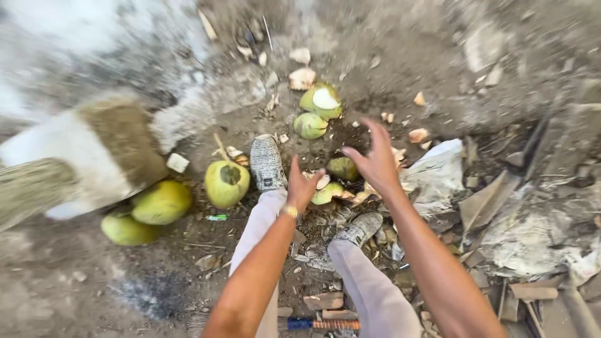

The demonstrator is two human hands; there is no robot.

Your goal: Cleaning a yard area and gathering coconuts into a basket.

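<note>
**Bare hands over green coconuts on littered ground**

The setting is bare, dusty earth strewn with husk chips, stones and scraps. Both hands hang empty above it. The left hand (302, 184), a gold-coloured band at its wrist, is spread with nothing in it, just above a cut coconut piece (328, 192) that lies between the person's two feet. The right hand (374, 159) is likewise loose, fingers splayed and curled downward, hovering over a small green coconut (344, 168) without visibly touching it; motion blur makes the exact gap hard to judge.

Just beside the hands are the person's grey shoes: the left shoe (267, 162) planted forward, the right shoe (360, 228) nearer, with pale trouser legs running down to the bottom edge. Left of the left shoe stands a whole green coconut (226, 182) with a dark scar on top. Farther ahead lie two more, one with its top sliced to show white flesh (324, 100) and one beside it (310, 125).

Well off to the left, two yellow-green coconuts (161, 202) sit against a blurred white and brown block (94, 150). To the right, crumpled grey sacking (438, 172) and broken boards (488, 200) crowd the ground. A blue-handled tool (319, 324) lies at the bottom edge between the legs.
</note>
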